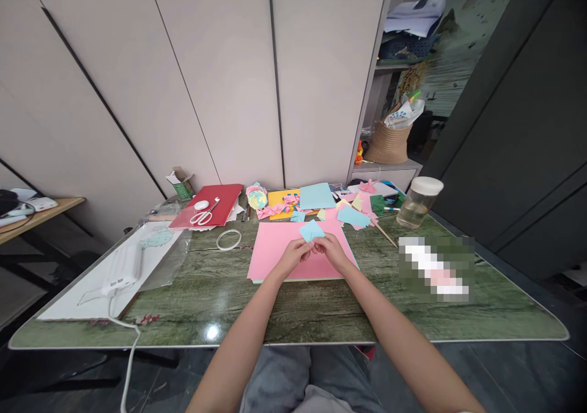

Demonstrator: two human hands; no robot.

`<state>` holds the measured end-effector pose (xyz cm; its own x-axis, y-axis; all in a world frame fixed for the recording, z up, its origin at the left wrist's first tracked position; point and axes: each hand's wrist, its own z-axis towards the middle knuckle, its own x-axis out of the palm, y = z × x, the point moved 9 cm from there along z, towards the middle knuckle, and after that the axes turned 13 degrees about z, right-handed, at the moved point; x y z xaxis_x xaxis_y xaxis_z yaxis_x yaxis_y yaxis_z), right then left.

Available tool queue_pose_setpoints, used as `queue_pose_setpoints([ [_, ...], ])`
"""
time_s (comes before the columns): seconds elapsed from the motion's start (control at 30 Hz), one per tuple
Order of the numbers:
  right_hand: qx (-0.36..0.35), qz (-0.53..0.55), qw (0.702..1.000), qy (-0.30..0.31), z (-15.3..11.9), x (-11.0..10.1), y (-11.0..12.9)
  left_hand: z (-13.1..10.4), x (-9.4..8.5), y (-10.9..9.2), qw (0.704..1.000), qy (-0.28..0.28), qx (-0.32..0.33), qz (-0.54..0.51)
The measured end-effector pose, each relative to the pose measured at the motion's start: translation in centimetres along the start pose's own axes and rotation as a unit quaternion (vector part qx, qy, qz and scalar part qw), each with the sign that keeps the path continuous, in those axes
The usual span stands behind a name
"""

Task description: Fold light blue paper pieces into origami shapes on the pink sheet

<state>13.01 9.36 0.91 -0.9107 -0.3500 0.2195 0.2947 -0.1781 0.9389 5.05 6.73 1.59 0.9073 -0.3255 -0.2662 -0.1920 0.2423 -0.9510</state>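
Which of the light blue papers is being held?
The creased light blue square, pinched by the left hand and right hand over the pink paper; the other light blue papers lie farther back, in neither hand.

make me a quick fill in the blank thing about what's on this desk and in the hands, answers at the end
The left hand and right hand hold the small light-blue folded paper over a large rectangular paper sheet coloured ____.
The white-handled scissors lie on a flat rectangular sheet coloured ____.
The lid of the clear cylindrical bottle is ____.
From the person's viewpoint, the whitish ring-shaped roll lies to the ____ of the large sheet.

Missing words: pink; red; white; left
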Motion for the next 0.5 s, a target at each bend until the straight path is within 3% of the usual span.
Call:
queue_pose_setpoints([
  [0.13, 0.012, -0.009, 1.0, 0.011, -0.1, 0.2, -0.1, 0.2, -1.1, 1.2, 0.998, -0.049, -0.041, -0.006],
  [0.27, 0.018, -0.015, 0.999, 0.025, -0.2, 0.8, 0.0, 0.1, -2.3, 1.0, 0.994, -0.101, -0.03, 0.009],
  [0.5, 0.012, -0.028, 0.999, 0.014, -0.3, 0.8, 0.5, 0.1, -1.9, 0.3, 0.994, -0.093, 0.008, 0.048],
])
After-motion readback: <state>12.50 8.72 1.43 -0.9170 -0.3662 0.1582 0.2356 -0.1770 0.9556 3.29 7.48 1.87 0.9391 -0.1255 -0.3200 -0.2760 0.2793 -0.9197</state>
